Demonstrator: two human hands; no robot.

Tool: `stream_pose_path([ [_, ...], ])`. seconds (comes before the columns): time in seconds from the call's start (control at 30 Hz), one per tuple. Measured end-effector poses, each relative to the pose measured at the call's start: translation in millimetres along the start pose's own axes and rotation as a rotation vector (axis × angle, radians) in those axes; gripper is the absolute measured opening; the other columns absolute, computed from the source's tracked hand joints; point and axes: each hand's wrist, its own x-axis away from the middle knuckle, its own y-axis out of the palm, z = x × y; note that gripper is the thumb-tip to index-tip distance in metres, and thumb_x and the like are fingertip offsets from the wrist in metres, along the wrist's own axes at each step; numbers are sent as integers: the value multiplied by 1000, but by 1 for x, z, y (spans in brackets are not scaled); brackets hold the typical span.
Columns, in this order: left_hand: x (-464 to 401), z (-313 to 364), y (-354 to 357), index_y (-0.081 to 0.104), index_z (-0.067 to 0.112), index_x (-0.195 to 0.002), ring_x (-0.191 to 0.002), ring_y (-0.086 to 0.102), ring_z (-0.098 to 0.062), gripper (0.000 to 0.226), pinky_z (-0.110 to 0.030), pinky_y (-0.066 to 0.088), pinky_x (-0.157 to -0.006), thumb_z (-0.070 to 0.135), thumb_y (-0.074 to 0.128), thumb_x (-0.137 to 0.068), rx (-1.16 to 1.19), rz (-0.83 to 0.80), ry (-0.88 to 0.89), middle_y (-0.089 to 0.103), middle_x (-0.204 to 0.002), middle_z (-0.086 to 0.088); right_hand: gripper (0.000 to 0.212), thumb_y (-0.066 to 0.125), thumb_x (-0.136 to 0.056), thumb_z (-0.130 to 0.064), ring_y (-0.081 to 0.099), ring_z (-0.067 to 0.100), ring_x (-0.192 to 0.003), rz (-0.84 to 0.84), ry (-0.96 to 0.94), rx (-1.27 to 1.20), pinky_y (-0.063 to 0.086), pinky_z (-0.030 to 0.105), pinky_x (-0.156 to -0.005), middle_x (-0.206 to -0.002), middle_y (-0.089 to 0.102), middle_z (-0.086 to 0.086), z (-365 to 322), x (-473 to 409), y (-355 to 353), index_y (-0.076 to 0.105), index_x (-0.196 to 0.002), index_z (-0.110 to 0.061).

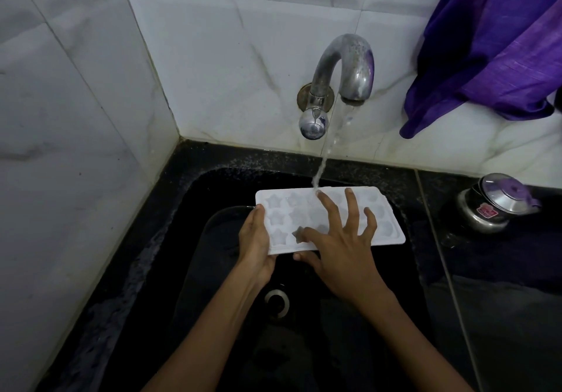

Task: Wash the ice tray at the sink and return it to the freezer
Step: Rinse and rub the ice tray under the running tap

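Note:
A white ice tray (386,221) with star-shaped and round cups is held level over the black sink (170,215). Water runs from the steel tap (349,66) and lands on the tray's far edge near its middle. My left hand (255,242) grips the tray's left short end, thumb on top and fingers underneath. My right hand (340,239) lies spread across the tray's top, its fingers straight and touching the cups, the index fingertip right at the falling water.
The sink's drain (277,300) sits below the hands. A steel pot with a lid (492,206) stands on the black counter to the right. A purple cloth (492,45) hangs at the upper right. White marble tiles close the left and back.

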Motion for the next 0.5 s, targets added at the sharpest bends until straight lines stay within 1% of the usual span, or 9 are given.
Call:
stream_pose_path([
  [0.07, 0, 1, 0, 61, 12, -111, -87, 69, -28, 31, -36, 59, -67, 33, 41, -100, -1, -7, 0, 70, -105, -14, 23, 65, -66, -57, 13, 42, -137, 6, -27, -6, 9, 55, -103, -145, 30, 6, 0, -1, -1, 67, -81, -41],
  [0.13, 1, 1, -1, 60, 11, -115, -86, 69, -27, 34, -34, 59, -63, 33, 40, -100, -12, -13, -1, 70, -105, -14, 24, 71, -64, -59, 11, 42, -138, -21, -36, -13, 6, 55, -104, -145, 30, 5, 2, -2, -3, 65, -79, -41],
  [0.2, 1, 1, -2, 60, 10, -117, -87, 70, -27, 34, -35, 60, -64, 33, 40, -100, -11, -18, -3, 70, -106, -14, 24, 63, -66, -63, 11, 41, -138, -53, -18, -33, 6, 54, -104, -145, 29, 5, 2, -2, -5, 65, -80, -43],
  [0.3, 2, 2, -2, 59, 10, -118, -93, 69, -30, 36, -39, 59, -73, 34, 40, -100, -10, -28, -4, 70, -107, -15, 31, 50, -69, -67, 10, 40, -138, -97, -11, -30, 6, 53, -103, -147, 30, 4, 3, 0, -8, 66, -83, -45],
  [0.33, 3, 1, -2, 59, 10, -119, -94, 69, -30, 37, -39, 59, -74, 34, 40, -100, -18, -32, -6, 70, -107, -15, 35, 46, -68, -71, 4, 39, -139, -127, -10, -40, 4, 53, -104, -149, 28, 3, 4, -1, -12, 66, -82, -45],
  [0.37, 4, -1, -2, 59, 10, -118, -94, 69, -30, 37, -38, 59, -72, 35, 39, -100, -28, -34, -9, 70, -107, -15, 40, 45, -66, -75, -6, 35, -141, -176, 8, -67, -1, 52, -105, -153, 22, 0, 5, -4, -18, 66, -82, -45],
  [0.43, 7, -5, 0, 60, 10, -116, -90, 69, -29, 35, -33, 59, -64, 34, 39, -100, -29, -44, -21, 71, -105, -14, 47, 53, -58, -82, -24, 24, -139, -329, 113, -184, -10, 50, -107, -156, 4, -10, 11, -13, -31, 68, -82, -44],
  [0.47, 9, -6, 0, 60, 10, -116, -89, 69, -29, 35, -32, 59, -62, 33, 40, -100, -25, -51, -29, 70, -105, -15, 50, 55, -54, -84, -26, 20, -139, -370, 165, -234, -11, 51, -108, -155, 1, -15, 14, -17, -37, 69, -81, -44],
  [0.5, 10, -8, 1, 60, 9, -116, -90, 69, -30, 35, -32, 59, -61, 32, 40, -100, -25, -60, -37, 70, -107, -16, 55, 53, -50, -88, -25, 17, -139, -360, 196, -258, -9, 52, -110, -154, 2, -17, 16, -22, -41, 69, -80, -44],
])
